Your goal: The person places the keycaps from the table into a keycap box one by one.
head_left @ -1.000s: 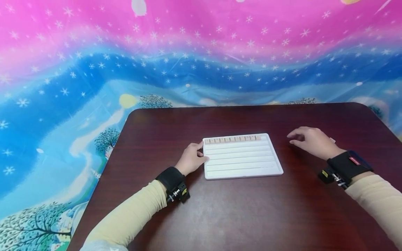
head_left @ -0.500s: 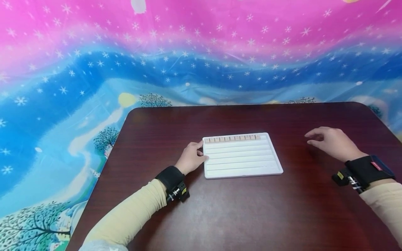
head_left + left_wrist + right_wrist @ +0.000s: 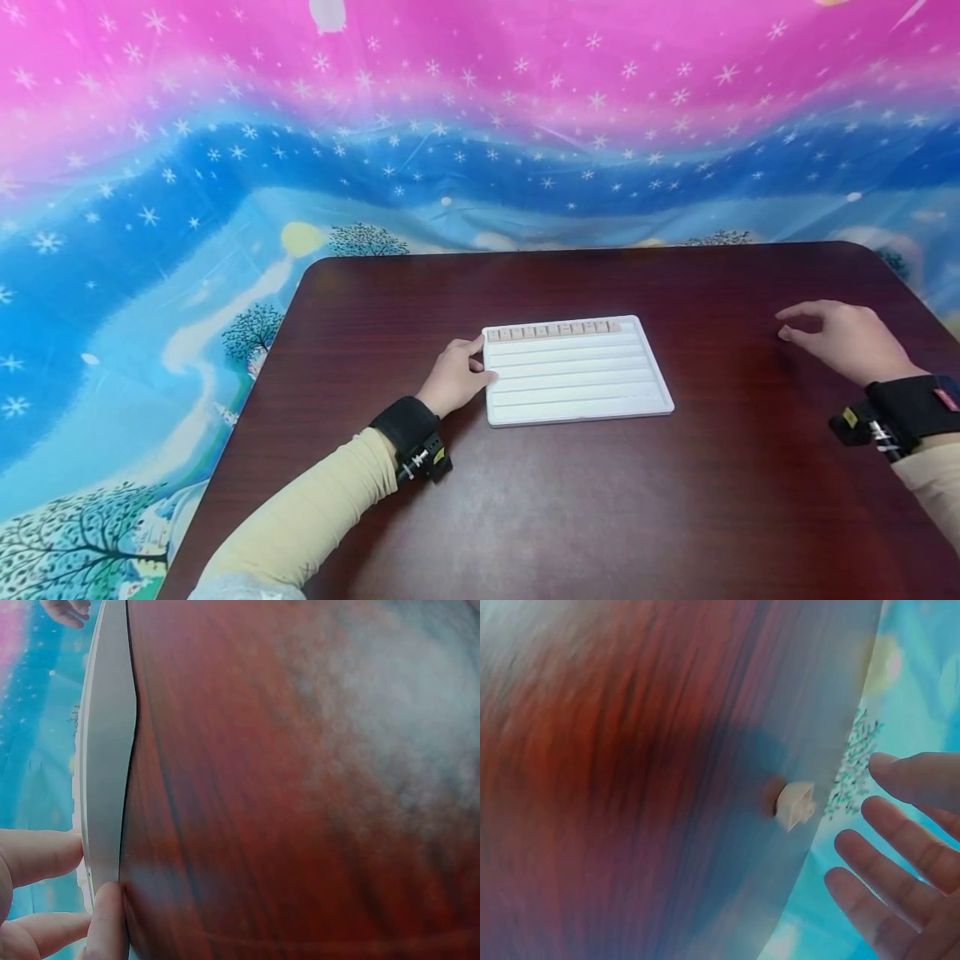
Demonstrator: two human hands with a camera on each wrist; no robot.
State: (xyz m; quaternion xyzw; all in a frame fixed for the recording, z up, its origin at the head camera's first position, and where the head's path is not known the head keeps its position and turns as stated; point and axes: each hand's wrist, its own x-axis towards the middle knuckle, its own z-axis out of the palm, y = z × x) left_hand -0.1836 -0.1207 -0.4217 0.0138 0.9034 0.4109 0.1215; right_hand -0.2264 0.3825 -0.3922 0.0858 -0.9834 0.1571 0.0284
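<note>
A white keycap tray [image 3: 577, 392] with ridged rows lies on the dark red table. Beige keycaps [image 3: 555, 331] line its farthest row. My left hand [image 3: 453, 379] holds the tray's left edge, thumb at the rim and a finger near the far corner. In the left wrist view, the thumb [image 3: 109, 919] meets the tray's side wall [image 3: 109, 735]. To the right of the tray, my right hand [image 3: 851, 337] has loosely bent fingers with nothing between them. In the right wrist view, one loose beige keycap [image 3: 795, 805] lies on the table near those fingertips, its hollow underside showing.
The reddish-brown table [image 3: 600, 517] has rounded far corners. Behind it hangs a pink and blue cloth [image 3: 480, 150] printed with snowflakes and trees. Both wrists wear black straps with small cameras, such as the left strap [image 3: 408, 429].
My right hand has moved rightward over the table, away from the tray. The left hand, the tray and its row of keycaps have stayed in place.
</note>
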